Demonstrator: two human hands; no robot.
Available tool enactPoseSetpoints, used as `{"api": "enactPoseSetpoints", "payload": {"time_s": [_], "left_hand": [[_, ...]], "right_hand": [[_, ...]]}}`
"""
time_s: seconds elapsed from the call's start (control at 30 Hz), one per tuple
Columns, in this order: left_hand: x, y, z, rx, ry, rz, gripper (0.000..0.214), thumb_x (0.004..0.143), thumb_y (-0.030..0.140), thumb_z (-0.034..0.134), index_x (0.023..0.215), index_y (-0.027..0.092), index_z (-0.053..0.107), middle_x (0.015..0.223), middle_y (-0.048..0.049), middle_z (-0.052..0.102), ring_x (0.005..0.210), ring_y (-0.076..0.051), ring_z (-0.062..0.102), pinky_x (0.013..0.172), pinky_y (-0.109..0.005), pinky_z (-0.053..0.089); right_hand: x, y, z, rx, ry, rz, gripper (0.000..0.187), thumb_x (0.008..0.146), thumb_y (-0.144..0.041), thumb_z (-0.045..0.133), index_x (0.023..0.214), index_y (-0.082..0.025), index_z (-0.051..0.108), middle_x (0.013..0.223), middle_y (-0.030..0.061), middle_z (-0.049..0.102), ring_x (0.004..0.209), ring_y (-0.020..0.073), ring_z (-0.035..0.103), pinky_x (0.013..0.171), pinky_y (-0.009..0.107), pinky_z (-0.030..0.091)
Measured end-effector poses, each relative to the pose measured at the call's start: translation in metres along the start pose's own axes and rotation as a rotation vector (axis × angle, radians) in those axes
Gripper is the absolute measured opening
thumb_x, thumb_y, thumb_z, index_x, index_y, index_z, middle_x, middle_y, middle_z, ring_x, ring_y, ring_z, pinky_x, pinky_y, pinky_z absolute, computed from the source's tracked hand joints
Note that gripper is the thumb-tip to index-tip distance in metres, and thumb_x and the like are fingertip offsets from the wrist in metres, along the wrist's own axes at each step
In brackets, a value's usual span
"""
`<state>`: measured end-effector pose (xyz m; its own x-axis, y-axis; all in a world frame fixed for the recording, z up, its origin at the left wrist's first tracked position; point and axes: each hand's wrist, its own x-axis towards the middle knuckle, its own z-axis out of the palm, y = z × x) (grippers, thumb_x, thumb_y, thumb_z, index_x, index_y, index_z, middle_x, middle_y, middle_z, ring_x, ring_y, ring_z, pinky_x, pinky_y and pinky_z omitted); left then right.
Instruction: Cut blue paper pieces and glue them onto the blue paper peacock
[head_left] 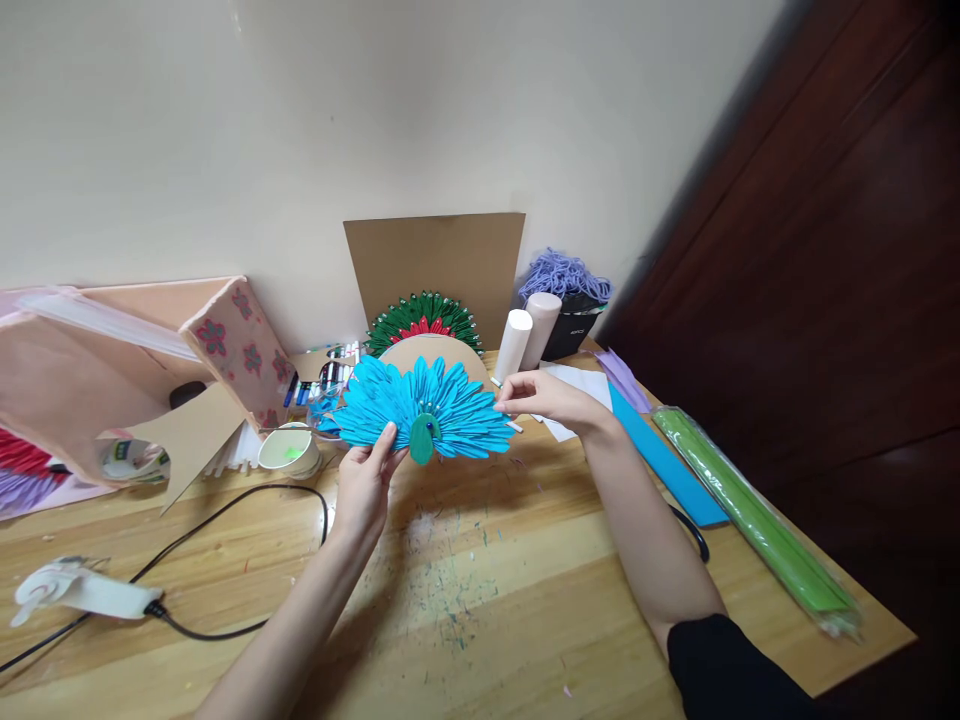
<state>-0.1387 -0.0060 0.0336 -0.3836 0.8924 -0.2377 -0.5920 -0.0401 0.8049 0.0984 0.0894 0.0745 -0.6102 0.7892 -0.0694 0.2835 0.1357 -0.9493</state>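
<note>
Above the table, a paper peacock faces me, its fan of bright blue layered feathers spread wide behind a green head piece with a dark eye. My left hand grips its lower left edge, thumb in front and the other fingers hidden behind. At the fan's right tip, my right hand is closed in a pinch on the outermost blue feathers. Behind the peacock stand a rounded cardboard piece and a green and red feathered fan, both partly covered.
A white glue gun with a black cord lies at left, near a paper bowl. Markers and a flowered pink box stand behind. White rolls, blue paper and wrapped green paper are at right.
</note>
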Motion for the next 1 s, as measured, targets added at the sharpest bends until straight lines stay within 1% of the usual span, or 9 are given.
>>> {"api": "enactPoseSetpoints", "payload": {"time_s": [0.13,0.2,0.33,0.47,0.6,0.8,1.0], "left_hand": [[0.0,0.0,-0.001,0.0,-0.006,0.004,0.026,0.056,0.022,0.08,0.076,0.01,0.068,0.083,-0.0038,0.071,0.067,-0.01,0.064,0.064,-0.018,0.054],[0.001,0.001,-0.001,-0.01,-0.01,-0.004,0.026,0.056,0.022,0.081,0.075,0.01,0.068,0.082,-0.0037,0.07,0.066,-0.009,0.064,0.064,-0.018,0.054],[0.001,0.002,-0.002,-0.023,-0.004,-0.005,0.025,0.056,0.021,0.081,0.074,0.01,0.067,0.08,-0.0034,0.07,0.064,-0.009,0.064,0.063,-0.018,0.055],[0.001,0.003,-0.001,-0.023,0.009,0.006,0.024,0.056,0.02,0.08,0.073,0.01,0.067,0.079,-0.0032,0.07,0.064,-0.009,0.063,0.062,-0.018,0.054],[0.001,0.004,-0.001,-0.018,-0.001,0.029,0.026,0.056,0.022,0.081,0.075,0.01,0.067,0.08,-0.0031,0.07,0.068,-0.01,0.064,0.062,-0.017,0.053],[-0.003,0.006,0.002,-0.004,0.015,0.052,0.027,0.056,0.023,0.08,0.076,0.011,0.068,0.084,-0.0036,0.071,0.071,-0.01,0.064,0.066,-0.018,0.052],[-0.005,0.007,0.003,0.001,0.018,0.056,0.027,0.055,0.024,0.081,0.076,0.011,0.068,0.081,-0.0039,0.071,0.072,-0.012,0.064,0.065,-0.018,0.052]], "right_hand": [[-0.002,-0.003,0.0,-0.002,-0.021,-0.015,0.024,0.069,-0.037,0.069,0.068,-0.015,0.06,0.064,-0.0003,0.061,0.061,0.0106,0.055,0.059,0.024,0.041],[-0.002,-0.004,0.001,-0.009,0.031,-0.045,0.023,0.067,-0.036,0.071,0.071,-0.015,0.062,0.069,0.0007,0.062,0.065,0.012,0.057,0.062,0.025,0.044],[-0.003,-0.007,0.004,-0.023,0.187,-0.148,0.023,0.064,-0.031,0.074,0.078,-0.016,0.064,0.078,0.0032,0.066,0.076,0.0158,0.062,0.069,0.029,0.049],[-0.004,-0.008,0.007,-0.104,0.244,-0.214,0.018,0.068,-0.032,0.07,0.077,-0.017,0.068,0.078,0.0045,0.068,0.075,0.0176,0.064,0.07,0.031,0.051],[-0.005,-0.01,0.01,-0.191,0.292,-0.282,0.015,0.071,-0.032,0.067,0.075,-0.017,0.07,0.079,0.0052,0.07,0.075,0.0185,0.065,0.071,0.032,0.052],[-0.008,-0.016,0.013,-0.323,0.293,-0.301,0.015,0.077,-0.031,0.06,0.076,-0.019,0.069,0.081,0.0052,0.069,0.076,0.0181,0.063,0.071,0.032,0.05],[-0.01,-0.017,0.014,-0.33,0.24,-0.251,0.014,0.076,-0.03,0.059,0.075,-0.018,0.065,0.08,0.0046,0.067,0.072,0.0159,0.06,0.067,0.03,0.049]]}}
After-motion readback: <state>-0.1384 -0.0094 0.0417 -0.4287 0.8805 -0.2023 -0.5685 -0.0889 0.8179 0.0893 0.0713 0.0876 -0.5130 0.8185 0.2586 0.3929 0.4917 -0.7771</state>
